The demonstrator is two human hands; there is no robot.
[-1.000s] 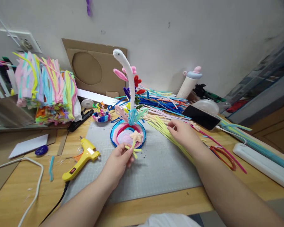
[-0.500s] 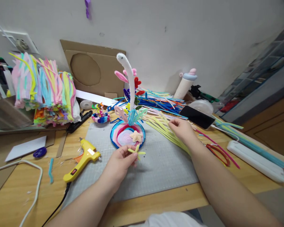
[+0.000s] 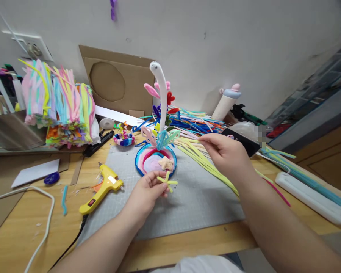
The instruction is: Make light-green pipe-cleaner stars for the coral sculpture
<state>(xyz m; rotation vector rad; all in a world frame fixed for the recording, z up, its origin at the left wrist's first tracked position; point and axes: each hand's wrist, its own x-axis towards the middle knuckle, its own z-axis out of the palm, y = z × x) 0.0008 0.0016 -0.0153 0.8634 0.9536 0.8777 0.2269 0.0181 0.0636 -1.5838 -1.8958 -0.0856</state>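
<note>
Gridded grey mat (image 3: 193, 212), fuzzy yellow spokes (image 3: 168, 182)

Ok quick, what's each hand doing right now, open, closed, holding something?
Left hand: closed, holding the yellow star.
Right hand: pinched closed above the yellow strips; can't tell if it holds one.

Brown cardboard sheet (image 3: 132, 81) with 1 round cut-out, leaning against grey wall (image 3: 193, 41). Wall socket (image 3: 34, 50) at far left, above bundled pastel pipe cleaners (image 3: 59, 100). White bottle (image 3: 224, 106) with blue-and-pink lid near wall. Black phone (image 3: 246, 142) on surface (image 3: 199, 242), partly hidden; white power strip (image 3: 311, 199) nearer. Yellow glue gun (image 3: 102, 191) at left, black cord attached. Dark-blue round object (image 3: 51, 178) just beside white card (image 3: 35, 173). White cable (image 3: 50, 212) curving below.
</note>
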